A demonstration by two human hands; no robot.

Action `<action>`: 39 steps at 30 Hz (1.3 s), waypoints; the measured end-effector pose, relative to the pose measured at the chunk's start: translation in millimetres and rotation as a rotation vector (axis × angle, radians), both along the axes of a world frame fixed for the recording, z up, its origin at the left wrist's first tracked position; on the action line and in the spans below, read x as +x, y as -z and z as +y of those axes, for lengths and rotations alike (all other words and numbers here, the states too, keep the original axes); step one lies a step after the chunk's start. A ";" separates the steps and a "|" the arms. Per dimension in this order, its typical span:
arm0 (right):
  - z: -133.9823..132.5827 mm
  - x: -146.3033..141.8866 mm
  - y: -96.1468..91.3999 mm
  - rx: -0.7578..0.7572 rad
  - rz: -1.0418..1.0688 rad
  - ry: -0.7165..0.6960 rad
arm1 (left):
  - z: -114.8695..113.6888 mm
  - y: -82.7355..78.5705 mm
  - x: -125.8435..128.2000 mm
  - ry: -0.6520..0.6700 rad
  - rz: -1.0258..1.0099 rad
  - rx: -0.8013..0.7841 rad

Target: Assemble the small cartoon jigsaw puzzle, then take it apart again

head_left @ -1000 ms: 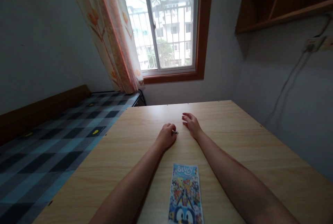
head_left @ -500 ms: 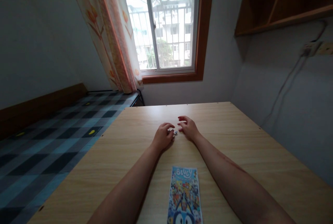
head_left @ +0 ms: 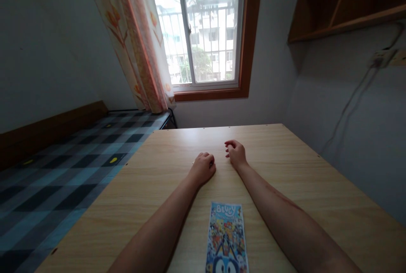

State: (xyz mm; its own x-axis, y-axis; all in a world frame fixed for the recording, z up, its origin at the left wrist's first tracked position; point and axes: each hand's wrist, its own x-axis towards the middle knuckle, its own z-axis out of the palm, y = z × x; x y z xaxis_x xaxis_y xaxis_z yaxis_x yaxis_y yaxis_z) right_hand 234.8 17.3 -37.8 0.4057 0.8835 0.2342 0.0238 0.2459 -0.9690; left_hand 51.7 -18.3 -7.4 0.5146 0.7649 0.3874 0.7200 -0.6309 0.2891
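My left hand (head_left: 204, 168) rests low over the wooden tabletop (head_left: 152, 197), its fingers curled inward. What lies within it is hidden; the small shiny object no longer shows. Just to the right and a little farther off, my right hand (head_left: 236, 154) hovers with bent fingers apart and nothing visible in them. Between my forearms a colourful Bluey booklet or card (head_left: 226, 239) lies flat, cut off by the bottom of the view. Neither hand touches it.
A bed with a checked cover (head_left: 79, 163) stands along the left side. Beyond the table are a window (head_left: 212, 32) and a flowered curtain (head_left: 136, 45). A wall shelf (head_left: 342, 28) and a cable (head_left: 345, 108) are on the right.
My left hand has rolled over and curled closed, and the small shiny object beside its thumb is out of sight. My right hand has drawn slightly to the right, away from it.
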 end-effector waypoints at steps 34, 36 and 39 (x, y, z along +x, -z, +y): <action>-37.1 -26.5 -9.8 0.251 -0.812 -0.598 | 41.1 8.6 -52.7 -0.119 -1.095 -0.604; -37.7 -29.9 -10.5 0.246 -0.885 -0.596 | 43.7 4.9 -56.6 -0.127 -1.177 -0.672; -40.4 -37.1 -14.1 0.240 -1.028 -0.614 | 51.8 0.8 -64.1 -0.197 -1.267 -0.759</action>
State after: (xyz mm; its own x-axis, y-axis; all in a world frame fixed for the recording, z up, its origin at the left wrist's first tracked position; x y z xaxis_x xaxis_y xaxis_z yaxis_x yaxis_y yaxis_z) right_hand 197.7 -23.2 -23.7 -0.5340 0.7535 0.3834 0.5694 0.6558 -0.4958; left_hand -12.4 33.5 -8.3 0.0156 0.9995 -0.0260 -0.2013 0.0286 0.9791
